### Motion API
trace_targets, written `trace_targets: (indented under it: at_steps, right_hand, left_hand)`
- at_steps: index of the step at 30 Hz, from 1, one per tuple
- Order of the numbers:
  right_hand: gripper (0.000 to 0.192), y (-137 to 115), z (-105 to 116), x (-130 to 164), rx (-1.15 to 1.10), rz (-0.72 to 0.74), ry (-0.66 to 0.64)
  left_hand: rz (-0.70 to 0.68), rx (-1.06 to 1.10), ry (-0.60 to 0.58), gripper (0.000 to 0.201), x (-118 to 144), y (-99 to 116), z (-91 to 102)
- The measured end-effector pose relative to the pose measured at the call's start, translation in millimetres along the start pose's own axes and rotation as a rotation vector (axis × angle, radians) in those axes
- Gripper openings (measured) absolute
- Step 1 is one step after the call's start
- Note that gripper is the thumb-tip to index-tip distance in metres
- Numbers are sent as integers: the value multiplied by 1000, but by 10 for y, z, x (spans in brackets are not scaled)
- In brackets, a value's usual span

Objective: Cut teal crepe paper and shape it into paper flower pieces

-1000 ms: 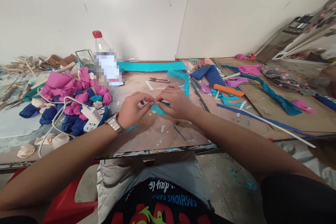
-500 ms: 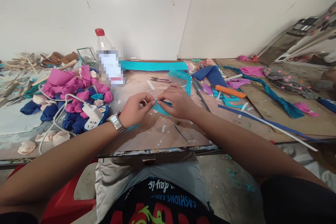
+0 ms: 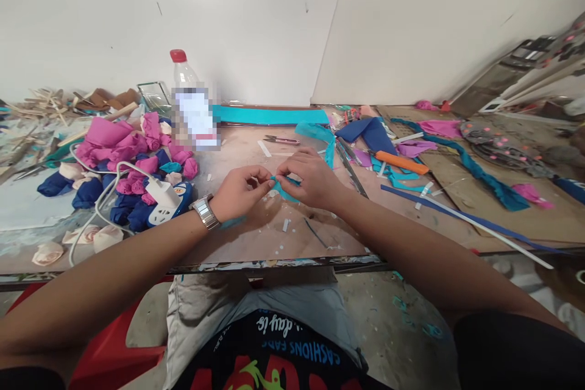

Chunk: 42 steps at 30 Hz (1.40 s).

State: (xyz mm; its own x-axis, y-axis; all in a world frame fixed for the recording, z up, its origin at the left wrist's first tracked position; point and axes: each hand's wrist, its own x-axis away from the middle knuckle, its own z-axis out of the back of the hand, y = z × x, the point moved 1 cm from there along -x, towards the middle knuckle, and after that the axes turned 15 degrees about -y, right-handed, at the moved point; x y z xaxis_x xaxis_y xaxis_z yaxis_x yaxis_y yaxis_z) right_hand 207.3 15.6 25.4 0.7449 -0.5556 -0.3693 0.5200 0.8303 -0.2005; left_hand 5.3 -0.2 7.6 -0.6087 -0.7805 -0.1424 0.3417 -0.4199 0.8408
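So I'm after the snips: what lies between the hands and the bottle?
In the head view, bare tabletop with a few white scraps. The snips lie right of the bottle, beyond the right hand.

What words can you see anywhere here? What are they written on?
"CASHIONS", seen upside down, on the black shirt of the person.
A second shirt line above it ends in something like "day is"; the rest is too warped to read.
The label on the plastic bottle is blurred out, so nothing there reads.
The white power strip shows a small red mark, too small to read.
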Motion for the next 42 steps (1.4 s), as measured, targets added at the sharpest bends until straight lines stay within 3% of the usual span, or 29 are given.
trace_targets:
  at_steps: [9, 20, 27, 30, 36, 42]
  right_hand:
    - [11, -10, 20, -5, 12, 25, -34]
    - [15, 2, 0, -3, 68, 60, -40]
    - [13, -22, 15, 2, 45, 59, -43]
    - [13, -18, 20, 12, 57, 42, -51]
    - [14, -1, 32, 18, 33, 20, -58]
    - [12, -21, 27, 7, 42, 33, -30]
  left_hand:
    - [9, 145, -1, 30, -13, -30, 3]
    - [41, 154, 26, 42, -7, -39, 14]
    - [27, 156, 50, 36, -23, -65, 19]
    - [7, 83, 63, 33, -13, -68, 18]
    - [-207, -330, 127, 22, 24, -7, 48]
    - [-219, -383, 162, 18, 24, 2, 45]
